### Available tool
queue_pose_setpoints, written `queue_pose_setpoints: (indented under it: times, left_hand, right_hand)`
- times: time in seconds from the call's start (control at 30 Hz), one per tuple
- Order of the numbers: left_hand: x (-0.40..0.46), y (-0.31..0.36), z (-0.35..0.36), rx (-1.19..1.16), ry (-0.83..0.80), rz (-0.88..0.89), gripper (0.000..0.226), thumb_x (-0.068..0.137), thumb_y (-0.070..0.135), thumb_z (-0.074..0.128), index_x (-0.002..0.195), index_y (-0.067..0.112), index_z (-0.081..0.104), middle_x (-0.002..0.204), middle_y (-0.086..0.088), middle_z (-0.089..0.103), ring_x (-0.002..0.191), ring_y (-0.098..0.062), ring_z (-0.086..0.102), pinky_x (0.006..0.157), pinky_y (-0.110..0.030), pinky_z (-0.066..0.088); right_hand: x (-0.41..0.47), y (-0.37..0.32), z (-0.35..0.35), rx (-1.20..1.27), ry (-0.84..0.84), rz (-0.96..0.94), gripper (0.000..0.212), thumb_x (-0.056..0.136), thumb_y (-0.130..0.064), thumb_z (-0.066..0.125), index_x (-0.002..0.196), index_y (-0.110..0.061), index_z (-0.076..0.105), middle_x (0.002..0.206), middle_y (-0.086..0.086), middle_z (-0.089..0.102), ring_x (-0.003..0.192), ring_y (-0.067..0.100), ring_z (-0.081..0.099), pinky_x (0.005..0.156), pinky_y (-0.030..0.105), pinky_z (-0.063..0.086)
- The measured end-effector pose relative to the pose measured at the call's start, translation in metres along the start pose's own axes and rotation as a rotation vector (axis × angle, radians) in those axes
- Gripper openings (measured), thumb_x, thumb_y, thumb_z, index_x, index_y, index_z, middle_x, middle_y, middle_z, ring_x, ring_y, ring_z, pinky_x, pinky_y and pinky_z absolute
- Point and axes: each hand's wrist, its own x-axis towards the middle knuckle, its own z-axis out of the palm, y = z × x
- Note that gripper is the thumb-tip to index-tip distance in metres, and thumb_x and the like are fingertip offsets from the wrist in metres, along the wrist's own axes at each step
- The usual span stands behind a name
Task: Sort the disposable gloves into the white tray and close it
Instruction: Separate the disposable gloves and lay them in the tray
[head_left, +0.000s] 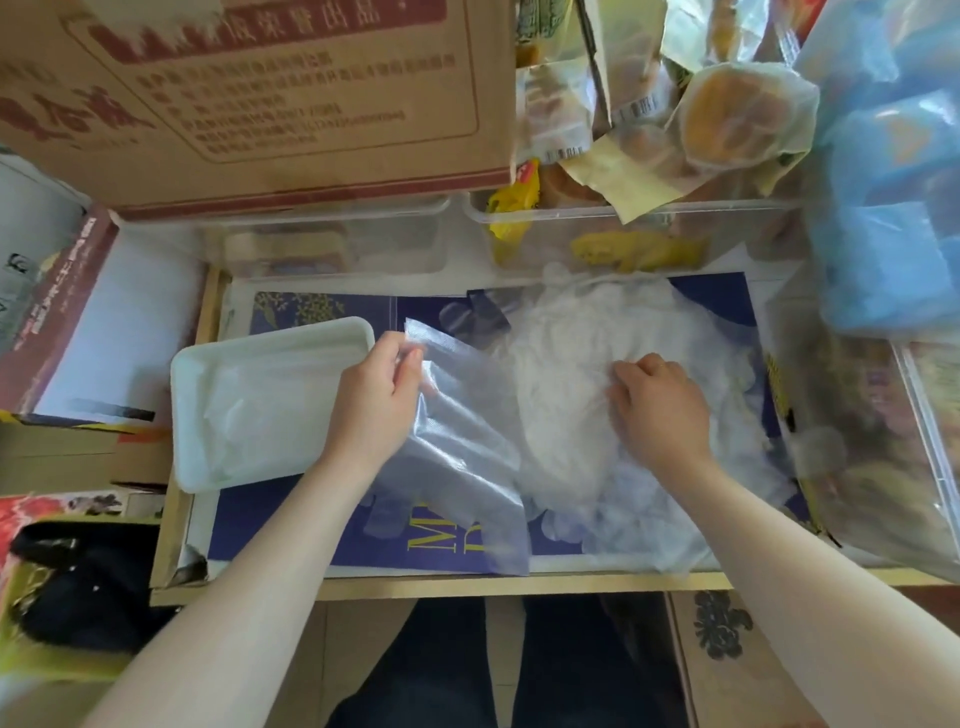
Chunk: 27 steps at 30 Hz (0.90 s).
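I am looking at a brightly lit scene in soft, even daylight, with the strongest glow washing out the blue plastic bags (883, 171) at the upper right and the pile of clear gloves (582, 353) in the middle. Shadows are lying faint and diffuse, darkest beneath the table edge (519, 584). The wide lens is bending straight lines near the borders, the cardboard box (260, 93) up top is reading soft and smeared, and the corners are blurring.

box print (249, 83) blurred, glove pile (582, 364) indistinct
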Motion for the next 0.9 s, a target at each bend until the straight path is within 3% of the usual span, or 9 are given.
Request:
queue_pose_setpoints:
  times: [0.13,0.23,0.3,0.4,0.5,0.6,0.67,0.73,0.9]
  left_hand:
    - [0.005,0.001,-0.006,0.028,0.031,0.041,0.016,0.097,0.019,0.044,0.091,0.009,0.056,0.073,-0.001,0.068,0.053,-0.007,0.048,0.055,-0.017,0.036]
    - [0.009,0.006,-0.013,0.048,0.054,0.060,0.017,0.097,0.016,0.044,0.087,0.005,0.052,0.065,0.007,0.061,0.058,-0.008,0.049,0.055,-0.011,0.034]
    - [0.011,0.009,-0.016,0.046,0.051,0.071,0.017,0.097,0.015,0.043,0.087,0.004,0.051,0.064,0.008,0.057,0.061,-0.015,0.051,0.057,-0.018,0.037]
    - [0.014,0.014,-0.014,0.013,0.018,0.087,0.018,0.098,0.015,0.042,0.089,0.003,0.051,0.068,-0.009,0.057,0.067,-0.029,0.051,0.063,-0.036,0.037]
    - [0.014,0.024,-0.008,-0.071,-0.025,0.077,0.017,0.098,0.016,0.042,0.083,0.011,0.048,0.065,0.001,0.050,0.062,-0.016,0.046,0.057,-0.025,0.033]
    - [0.008,0.036,-0.004,-0.263,-0.095,-0.008,0.030,0.098,0.032,0.042,0.078,0.011,0.049,0.066,-0.002,0.048,0.062,-0.011,0.045,0.064,-0.032,0.036]
    - [0.006,0.037,-0.003,-0.429,-0.128,-0.126,0.051,0.097,0.044,0.041,0.099,-0.005,0.055,0.081,-0.019,0.056,0.081,-0.024,0.055,0.076,-0.040,0.041]
    - [0.006,0.037,-0.008,-0.586,-0.179,-0.310,0.069,0.089,0.056,0.045,0.118,-0.005,0.052,0.096,-0.021,0.058,0.089,-0.025,0.051,0.085,-0.041,0.043]
    - [0.007,0.028,-0.023,-0.608,-0.408,-0.117,0.083,0.046,0.087,0.057,0.079,0.011,0.058,0.074,-0.005,0.053,0.071,-0.019,0.049,0.065,-0.030,0.041]
  right_hand:
    - [-0.003,0.006,0.005,0.134,0.095,-0.002,0.019,0.090,-0.012,0.051,0.084,-0.002,0.066,0.083,0.014,0.061,0.071,0.031,0.049,0.059,0.032,0.030]
    - [0.001,0.003,-0.010,0.365,0.187,0.037,0.018,0.090,-0.011,0.057,0.088,0.001,0.070,0.090,0.015,0.063,0.080,0.033,0.054,0.067,0.034,0.039]
    - [0.000,-0.008,-0.029,0.493,0.319,0.005,0.016,0.088,-0.011,0.061,0.089,0.001,0.071,0.090,0.013,0.063,0.084,0.026,0.054,0.070,0.031,0.040]
    - [-0.011,-0.033,-0.058,0.559,0.463,-0.119,0.019,0.088,-0.019,0.059,0.085,-0.003,0.069,0.090,0.009,0.062,0.088,0.014,0.047,0.076,0.027,0.036]
    - [-0.024,-0.062,-0.072,0.615,0.473,-0.283,0.017,0.088,-0.017,0.056,0.084,-0.003,0.066,0.089,0.006,0.063,0.086,0.016,0.051,0.077,0.022,0.039]
    - [-0.029,-0.086,-0.068,0.617,0.486,-0.352,0.016,0.088,-0.013,0.055,0.083,-0.002,0.065,0.087,0.007,0.064,0.082,0.019,0.053,0.073,0.028,0.042]
    - [-0.031,-0.094,-0.061,0.582,0.488,-0.363,0.017,0.089,-0.014,0.055,0.082,-0.002,0.065,0.086,0.007,0.065,0.080,0.022,0.054,0.071,0.031,0.043]
    - [-0.032,-0.097,-0.053,0.516,0.472,-0.372,0.019,0.091,-0.015,0.054,0.081,-0.004,0.067,0.083,0.007,0.063,0.076,0.026,0.056,0.068,0.035,0.044]
    - [-0.041,-0.103,-0.041,0.340,0.416,-0.436,0.016,0.089,-0.016,0.057,0.077,-0.010,0.067,0.081,0.004,0.062,0.067,0.028,0.055,0.057,0.033,0.045]
